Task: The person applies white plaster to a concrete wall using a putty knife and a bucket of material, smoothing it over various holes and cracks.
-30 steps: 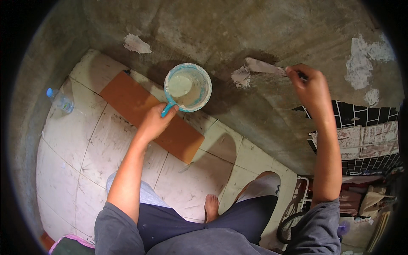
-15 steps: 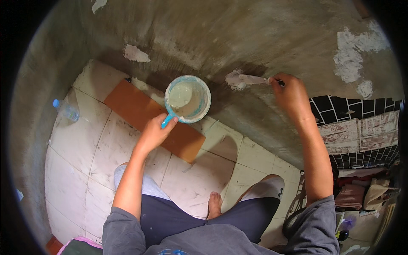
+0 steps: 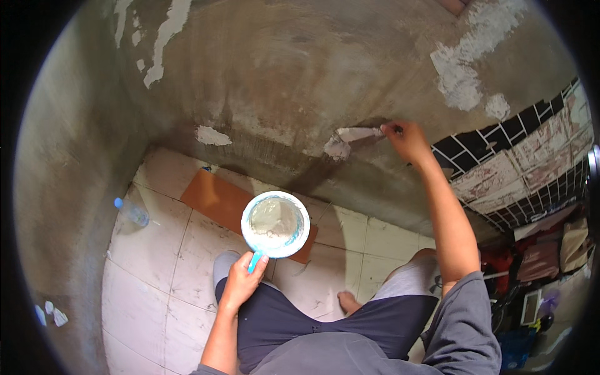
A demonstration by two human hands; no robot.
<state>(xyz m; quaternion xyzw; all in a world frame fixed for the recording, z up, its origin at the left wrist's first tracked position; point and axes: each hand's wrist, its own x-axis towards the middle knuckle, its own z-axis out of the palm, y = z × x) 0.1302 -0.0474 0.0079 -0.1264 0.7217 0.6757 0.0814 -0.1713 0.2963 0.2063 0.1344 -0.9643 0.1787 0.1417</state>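
Note:
My left hand [image 3: 242, 282] grips the blue handle of a round dipper [image 3: 251, 245], its rim caked with pale filler and a whitish paste lying inside. It hangs above the floor, in front of my lap. My right hand [image 3: 406, 140] is closed on the dark handle of a putty knife [image 3: 360, 133]. The knife's blade is coated in white filler and lies against the grey-brown wall [image 3: 262, 69]. At the blade's tip a small patch of white filler [image 3: 337, 148] sticks to the wall.
An orange-brown board [image 3: 215, 199] lies on the pale floor tiles [image 3: 147, 275] along the wall's foot. A clear bottle with a blue cap [image 3: 132, 212] lies at the left. Dried filler patches [image 3: 459, 72] mark the wall. Black tiles and hanging cloths [image 3: 540, 259] are at the right.
The view has shifted, showing more of the wall above. My left hand has drawn the dipper closer to my lap. The putty knife stays against the wall at the filler patch.

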